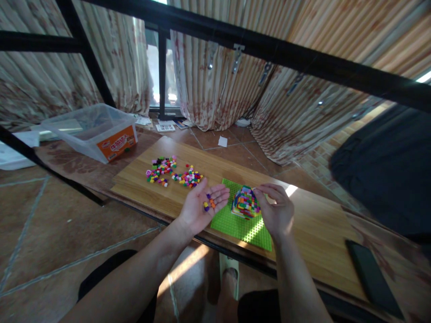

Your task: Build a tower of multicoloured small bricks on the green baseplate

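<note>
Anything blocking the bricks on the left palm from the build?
No separate object is visible between the bricks and the build; only the fingers of the left hand, over the green board. The right hand is opposite.

Baseplate [232, 226] on wooden board [313, 242], brick model [245, 204] on the baseplate. Two loose-brick piles [162, 168] on the board, left of baseplate. Plastic bin [117, 142] beyond piles, farther left. Phone [373, 278] at board's right end. Curtains [215, 85] behind.
</note>
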Demonstrator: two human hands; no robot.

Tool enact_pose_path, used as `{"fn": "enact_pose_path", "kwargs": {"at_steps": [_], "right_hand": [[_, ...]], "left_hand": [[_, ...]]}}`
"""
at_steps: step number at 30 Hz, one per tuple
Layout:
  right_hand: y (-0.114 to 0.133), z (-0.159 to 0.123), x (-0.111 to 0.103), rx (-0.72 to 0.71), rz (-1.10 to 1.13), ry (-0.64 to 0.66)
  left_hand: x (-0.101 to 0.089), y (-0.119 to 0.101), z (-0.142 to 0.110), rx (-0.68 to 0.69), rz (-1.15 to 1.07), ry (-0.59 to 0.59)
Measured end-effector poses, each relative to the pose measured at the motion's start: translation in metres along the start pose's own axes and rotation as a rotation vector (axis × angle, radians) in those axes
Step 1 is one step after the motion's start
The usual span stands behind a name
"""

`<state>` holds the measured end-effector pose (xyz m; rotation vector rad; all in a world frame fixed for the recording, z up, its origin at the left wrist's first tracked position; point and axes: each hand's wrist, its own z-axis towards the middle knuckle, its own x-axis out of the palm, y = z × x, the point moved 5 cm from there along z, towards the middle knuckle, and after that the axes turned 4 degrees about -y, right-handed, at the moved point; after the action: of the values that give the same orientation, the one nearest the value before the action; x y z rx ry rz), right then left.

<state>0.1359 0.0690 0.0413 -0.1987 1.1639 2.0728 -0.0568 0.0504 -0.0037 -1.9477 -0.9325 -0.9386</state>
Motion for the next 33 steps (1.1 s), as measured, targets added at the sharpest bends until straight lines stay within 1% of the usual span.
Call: {"fn": "enact_pose_path", "kwargs": {"at_steps": [2,8,11,13,17,23,26,29,33], "right_hand": [[-0.001,-0.001,0.004,0.006,-0.008,0.037],[0.001,-0.002,0.016,-0.042,-0.071,0.139],[0.000,-0.001,0.020,-0.063,-0.066,0.161],[-0.002,0.000,0.021,-0.049,-0.067,0.165],[-0.006,0.001,0.023,0.025,-0.023,0.163],[-0.015,0.002,0.027,0.197,0.119,0.152],[-0.019,0.002,0.030,0.304,0.199,0.172],[-0.021,0.001,0.033,0.403,0.228,0.205],[-0.020,0.001,0.032,0.419,0.205,0.224]], "left_hand": [[0.000,0.001,0.000,-0.003,-0.002,-0.006],[0.000,0.001,0.000,0.000,0.009,-0.005],[0.000,0.000,-0.001,-0.002,0.011,-0.008],[0.000,0.000,-0.001,-0.006,0.009,-0.003],[0.001,0.000,-0.002,-0.006,0.015,0.010],[0.001,0.000,-0.003,-0.008,0.023,0.006],[0.000,0.000,-0.003,-0.005,0.017,0.009],[0.000,0.000,-0.003,-0.011,0.021,0.017],[0.000,0.000,-0.003,-0.009,0.019,0.008]]}}
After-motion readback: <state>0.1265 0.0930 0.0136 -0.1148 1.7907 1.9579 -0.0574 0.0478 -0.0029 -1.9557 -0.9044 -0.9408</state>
